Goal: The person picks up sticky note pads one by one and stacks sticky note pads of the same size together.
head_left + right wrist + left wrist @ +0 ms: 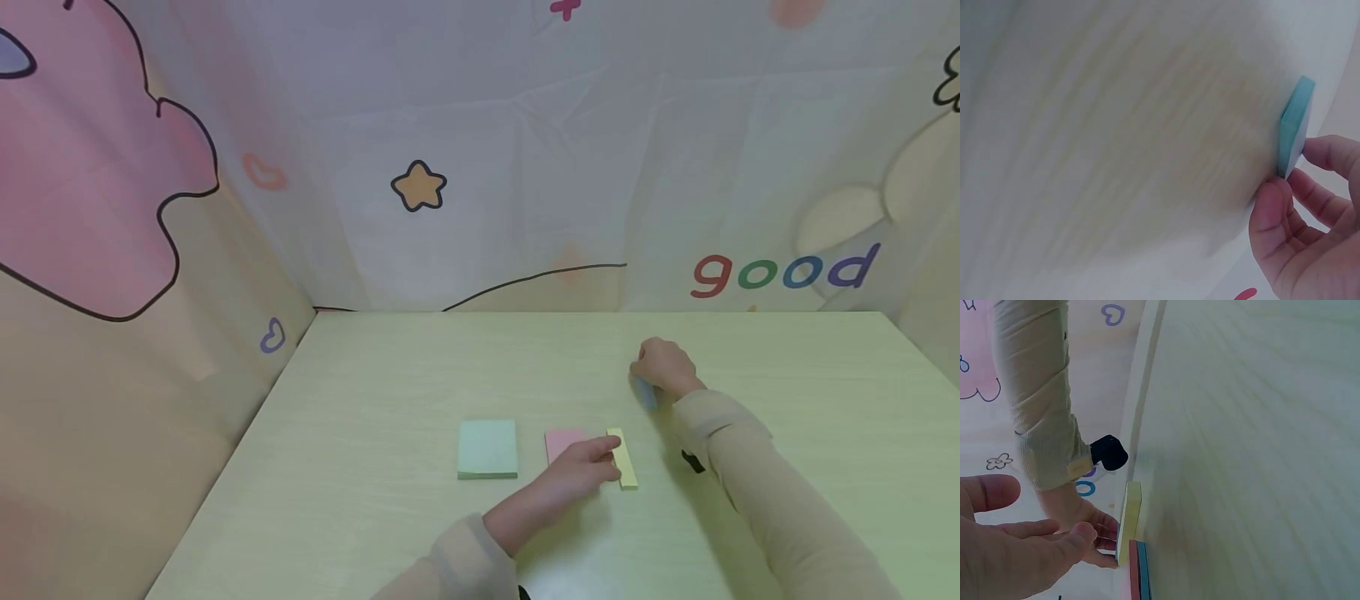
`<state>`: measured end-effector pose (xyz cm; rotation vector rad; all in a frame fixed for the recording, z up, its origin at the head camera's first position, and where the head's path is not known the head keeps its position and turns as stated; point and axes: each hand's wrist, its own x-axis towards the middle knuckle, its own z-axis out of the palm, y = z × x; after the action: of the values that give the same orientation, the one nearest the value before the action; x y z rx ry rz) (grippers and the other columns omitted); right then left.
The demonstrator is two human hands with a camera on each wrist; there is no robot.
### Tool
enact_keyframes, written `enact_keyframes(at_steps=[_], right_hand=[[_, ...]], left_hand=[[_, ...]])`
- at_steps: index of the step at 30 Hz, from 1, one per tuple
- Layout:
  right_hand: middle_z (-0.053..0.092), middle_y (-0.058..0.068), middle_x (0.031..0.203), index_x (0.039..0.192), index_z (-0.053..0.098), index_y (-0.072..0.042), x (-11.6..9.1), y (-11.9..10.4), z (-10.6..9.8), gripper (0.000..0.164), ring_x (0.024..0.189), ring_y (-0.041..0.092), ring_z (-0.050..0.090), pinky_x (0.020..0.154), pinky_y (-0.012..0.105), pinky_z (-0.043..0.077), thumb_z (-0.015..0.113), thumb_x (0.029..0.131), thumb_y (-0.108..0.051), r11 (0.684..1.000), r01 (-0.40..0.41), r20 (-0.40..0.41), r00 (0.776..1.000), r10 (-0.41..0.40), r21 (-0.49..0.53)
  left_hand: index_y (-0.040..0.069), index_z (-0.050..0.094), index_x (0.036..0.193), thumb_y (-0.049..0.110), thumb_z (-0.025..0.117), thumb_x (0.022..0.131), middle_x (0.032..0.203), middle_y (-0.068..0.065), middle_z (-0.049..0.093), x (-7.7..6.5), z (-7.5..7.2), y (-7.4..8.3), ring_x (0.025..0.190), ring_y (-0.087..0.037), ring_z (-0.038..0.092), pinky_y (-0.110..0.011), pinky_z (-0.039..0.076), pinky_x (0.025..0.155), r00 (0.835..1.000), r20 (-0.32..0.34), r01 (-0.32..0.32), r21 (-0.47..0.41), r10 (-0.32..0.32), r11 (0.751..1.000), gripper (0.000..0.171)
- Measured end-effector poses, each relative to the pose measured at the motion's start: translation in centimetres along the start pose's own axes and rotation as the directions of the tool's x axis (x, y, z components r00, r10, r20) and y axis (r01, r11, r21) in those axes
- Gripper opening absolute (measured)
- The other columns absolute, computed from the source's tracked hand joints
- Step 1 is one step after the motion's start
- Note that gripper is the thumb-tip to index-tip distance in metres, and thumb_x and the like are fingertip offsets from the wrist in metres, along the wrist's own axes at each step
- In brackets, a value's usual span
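Toward the back right of the table, my right hand (666, 367) pinches a narrow light-blue sticky note pad (645, 393). The right wrist view shows the fingertips and thumb at one end of the blue pad (1294, 128), low over the tabletop. My left hand (573, 475) hovers with its fingers extended, the fingertips right at a narrow yellow sticky note pad (625, 469). Beneath that hand lies a pink sticky note pad (562, 442), partly hidden by it. Left of the pink pad sits a larger square mint-green sticky note pad (487, 447).
All the pads are on a pale wood-grain table (360, 400). A printed curtain (480, 233) hangs along the back edge and the left side. A black wrist device (1110, 453) shows at the right sleeve.
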<state>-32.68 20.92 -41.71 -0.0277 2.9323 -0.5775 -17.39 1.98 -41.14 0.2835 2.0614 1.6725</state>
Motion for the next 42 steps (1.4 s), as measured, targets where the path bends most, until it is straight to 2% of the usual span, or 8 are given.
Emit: enact_keyframes(at_steps=[4, 7, 10, 14, 16, 22, 27, 42], right_hand=[[0.049, 0.007, 0.066, 0.072, 0.05, -0.003, 0.0, 0.1, 0.1, 0.015, 0.057, 0.019, 0.044, 0.046, 0.026, 0.033, 0.049, 0.079, -0.015, 1.0, 0.001, -0.01, 1.0, -0.001, 0.011], [0.049, 0.006, 0.065, 0.07, 0.05, -0.003, 0.1, 0.3, 0.1, 0.016, 0.057, 0.018, 0.044, 0.047, 0.026, 0.034, 0.05, 0.079, -0.015, 1.0, 0.009, -0.017, 1.0, -0.009, 0.017], [0.048, 0.005, 0.063, 0.068, 0.049, -0.003, 0.2, 0.5, 0.2, 0.017, 0.054, 0.017, 0.044, 0.046, 0.024, 0.035, 0.05, 0.08, -0.015, 1.0, 0.005, -0.017, 1.0, -0.005, 0.03], [0.051, 0.006, 0.063, 0.069, 0.051, -0.002, 0.1, 0.6, 0.1, 0.017, 0.051, 0.015, 0.045, 0.044, 0.023, 0.037, 0.05, 0.08, -0.015, 0.998, 0.0, -0.014, 1.0, 0.001, 0.056], [0.052, 0.006, 0.063, 0.07, 0.053, -0.002, 0.1, 0.6, 0.0, 0.017, 0.05, 0.015, 0.045, 0.044, 0.023, 0.037, 0.05, 0.08, -0.016, 0.998, -0.001, -0.013, 1.0, 0.002, 0.065], [0.054, 0.006, 0.063, 0.071, 0.056, -0.001, 0.1, 0.6, -0.1, 0.019, 0.049, 0.014, 0.046, 0.044, 0.023, 0.038, 0.051, 0.079, -0.017, 0.996, -0.015, 0.008, 1.0, 0.014, 0.087], [0.053, 0.005, 0.061, 0.067, 0.055, -0.003, 0.1, 0.7, -0.1, 0.02, 0.047, 0.014, 0.048, 0.044, 0.023, 0.04, 0.053, 0.079, -0.018, 0.994, -0.031, 0.034, 0.999, 0.028, 0.108], [0.047, 0.001, 0.054, 0.063, 0.052, -0.005, -0.3, 0.7, -0.2, 0.021, 0.044, 0.012, 0.046, 0.043, 0.022, 0.039, 0.054, 0.079, -0.019, 0.991, -0.063, 0.093, 0.994, 0.052, 0.121]], left_hand=[[0.007, 0.045, 0.129, 0.013, 0.053, 0.083, 0.133, -0.005, 0.046, -0.2, 0.5, 0.2, 0.123, -0.02, 0.041, -0.034, 0.036, 0.098, 1.0, -0.001, -0.012, 0.205, 0.012, 0.979, 0.047], [0.009, 0.043, 0.13, 0.017, 0.051, 0.084, 0.137, -0.003, 0.041, -0.3, 0.7, 0.2, 0.126, -0.016, 0.036, -0.03, 0.034, 0.1, 0.998, 0.045, -0.058, 0.399, 0.043, 0.915, 0.047], [0.007, 0.039, 0.133, 0.02, 0.045, 0.087, 0.141, -0.003, 0.033, -0.3, 0.8, 0.2, 0.129, -0.013, 0.031, -0.025, 0.031, 0.102, 0.988, 0.132, -0.144, 0.612, 0.078, 0.777, 0.048], [0.005, 0.041, 0.131, 0.019, 0.041, 0.087, 0.141, -0.005, 0.033, -0.4, 1.2, 0.3, 0.129, -0.012, 0.032, -0.021, 0.033, 0.1, 0.965, 0.229, -0.263, 0.81, 0.131, 0.524, 0.046], [0.005, 0.044, 0.128, 0.019, 0.042, 0.087, 0.139, -0.005, 0.036, -0.5, 1.3, 0.3, 0.128, -0.011, 0.034, -0.02, 0.033, 0.099, 0.957, 0.247, -0.288, 0.858, 0.15, 0.426, 0.043], [0.009, 0.049, 0.124, 0.026, 0.043, 0.09, 0.136, -0.001, 0.04, -0.5, 1.7, 0.2, 0.125, -0.01, 0.037, -0.017, 0.032, 0.098, 0.955, 0.264, -0.289, 0.928, 0.133, 0.235, 0.039], [0.013, 0.052, 0.122, 0.029, 0.042, 0.09, 0.133, 0.004, 0.043, -0.7, 1.8, 0.2, 0.121, -0.006, 0.039, -0.016, 0.034, 0.096, 0.956, 0.283, -0.292, 0.94, 0.077, 0.174, 0.036], [0.016, 0.059, 0.112, 0.031, 0.046, 0.089, 0.123, 0.01, 0.046, -0.6, 2.1, 0.0, 0.1, -0.003, 0.049, -0.017, 0.045, 0.072, 0.967, 0.252, -0.255, 0.947, 0.041, 0.195, 0.03]])
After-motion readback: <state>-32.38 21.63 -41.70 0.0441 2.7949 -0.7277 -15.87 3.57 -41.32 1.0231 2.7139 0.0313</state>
